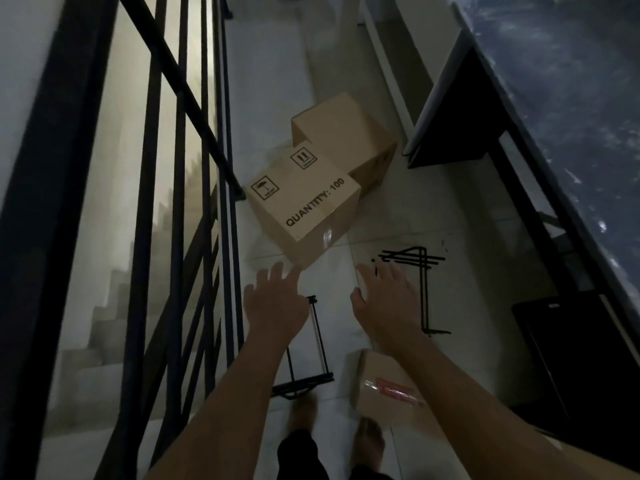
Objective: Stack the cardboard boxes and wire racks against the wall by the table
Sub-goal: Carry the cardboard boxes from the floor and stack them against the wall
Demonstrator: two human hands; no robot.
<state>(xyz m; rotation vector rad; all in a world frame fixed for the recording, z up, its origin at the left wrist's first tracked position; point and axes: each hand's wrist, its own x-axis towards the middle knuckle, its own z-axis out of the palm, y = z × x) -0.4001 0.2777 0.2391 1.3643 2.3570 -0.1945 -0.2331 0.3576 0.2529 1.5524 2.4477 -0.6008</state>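
Both hands reach out empty over the tiled floor (pixel 398 209) toward a cardboard box.

The left hand (pixel 273 303) and right hand (pixel 384 303) are apart, fingers spread and holding nothing. The printed box (pixel 304 202) lies tilted by the railing (pixel 180 168), touching a second box (pixel 346 133) behind it. A third box (pixel 381 386) lies near the feet. One wire rack (pixel 420 285) lies beside the table (pixel 485 109), another (pixel 308 362) under the left arm.

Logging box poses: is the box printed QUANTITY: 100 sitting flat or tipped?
Tipped. The QUANTITY: 100 box leans against the box behind, printed face slanted and far end raised. Neither hand touches it.
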